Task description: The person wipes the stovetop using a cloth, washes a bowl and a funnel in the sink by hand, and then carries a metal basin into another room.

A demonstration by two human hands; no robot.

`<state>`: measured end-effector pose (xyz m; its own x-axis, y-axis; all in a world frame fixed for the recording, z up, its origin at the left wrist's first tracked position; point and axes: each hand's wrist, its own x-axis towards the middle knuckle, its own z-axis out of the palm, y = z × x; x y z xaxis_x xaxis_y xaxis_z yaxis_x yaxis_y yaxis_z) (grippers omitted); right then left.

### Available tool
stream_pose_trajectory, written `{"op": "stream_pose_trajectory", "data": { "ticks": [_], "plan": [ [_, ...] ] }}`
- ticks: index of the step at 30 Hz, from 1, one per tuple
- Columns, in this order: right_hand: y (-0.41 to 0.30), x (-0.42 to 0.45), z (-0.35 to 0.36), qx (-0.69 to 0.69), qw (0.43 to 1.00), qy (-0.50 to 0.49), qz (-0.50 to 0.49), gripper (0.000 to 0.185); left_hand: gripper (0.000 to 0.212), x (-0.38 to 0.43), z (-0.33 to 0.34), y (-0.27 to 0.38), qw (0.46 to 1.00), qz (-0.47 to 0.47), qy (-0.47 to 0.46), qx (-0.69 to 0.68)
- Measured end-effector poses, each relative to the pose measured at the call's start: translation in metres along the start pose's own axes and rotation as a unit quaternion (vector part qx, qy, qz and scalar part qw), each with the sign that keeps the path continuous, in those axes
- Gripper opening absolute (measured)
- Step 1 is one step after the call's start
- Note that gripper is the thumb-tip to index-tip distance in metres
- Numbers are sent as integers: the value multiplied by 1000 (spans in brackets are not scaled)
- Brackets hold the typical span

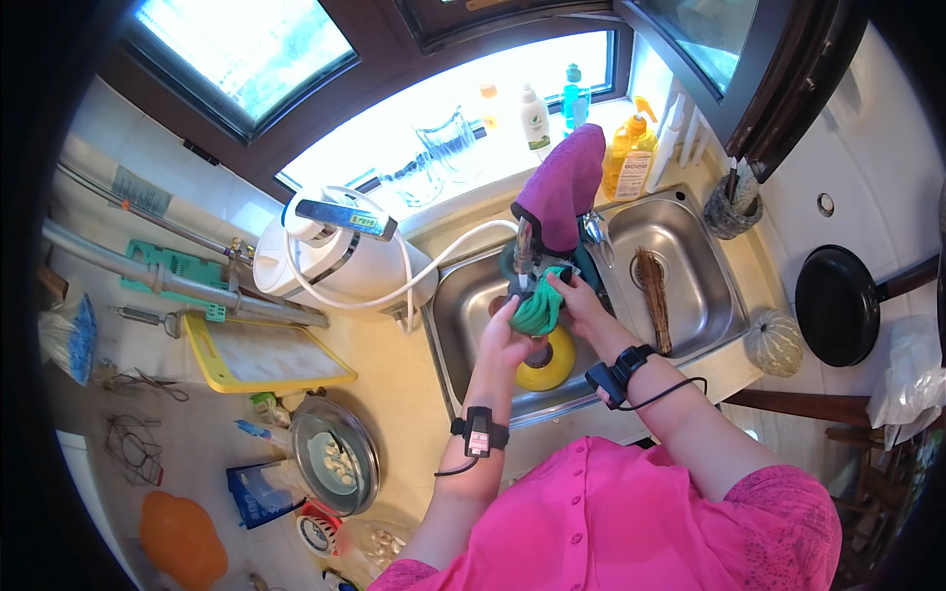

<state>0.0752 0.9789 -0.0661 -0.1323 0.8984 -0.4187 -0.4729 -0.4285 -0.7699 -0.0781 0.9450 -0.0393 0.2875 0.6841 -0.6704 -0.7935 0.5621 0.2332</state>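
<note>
Over the left basin (pixel 462 303) of a steel double sink, my left hand (pixel 508 336) and my right hand (pixel 584 301) grip a bunched green cloth (pixel 536 316) from both sides. It is right under the faucet spout (pixel 524 247), and running water appears to reach it. A purple cloth (pixel 563 188) with a dark edge hangs over the faucet. Below my hands, a round yellow object (pixel 556 362) lies in the basin, partly hidden by my left hand. Behind the green cloth are dark items I cannot make out clearly.
A brown whisk brush (pixel 652 295) lies in the right basin. An orange soap pump bottle (pixel 630 159) stands behind the sink, a white countertop appliance (pixel 347 258) to its left. A striped gourd (pixel 774 342) sits at the right edge, a lidded glass bowl (pixel 369 443) on the left counter.
</note>
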Motion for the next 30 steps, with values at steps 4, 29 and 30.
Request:
{"op": "stream_pose_trajectory", "data": {
  "ticks": [4, 29, 30],
  "plan": [
    [10, 10, -3, 231, 959, -108, 124, 44, 31, -26, 13, -4, 997, -54, -59, 6],
    [4, 66, 29, -676, 715, -89, -152, 39, 39, 10, 20, -21, 523, 220, 210, 796],
    [1, 60, 31, -678, 714, -91, -150, 39, 40, 16, 6, -22, 527, 260, 196, 785]
  ]
}}
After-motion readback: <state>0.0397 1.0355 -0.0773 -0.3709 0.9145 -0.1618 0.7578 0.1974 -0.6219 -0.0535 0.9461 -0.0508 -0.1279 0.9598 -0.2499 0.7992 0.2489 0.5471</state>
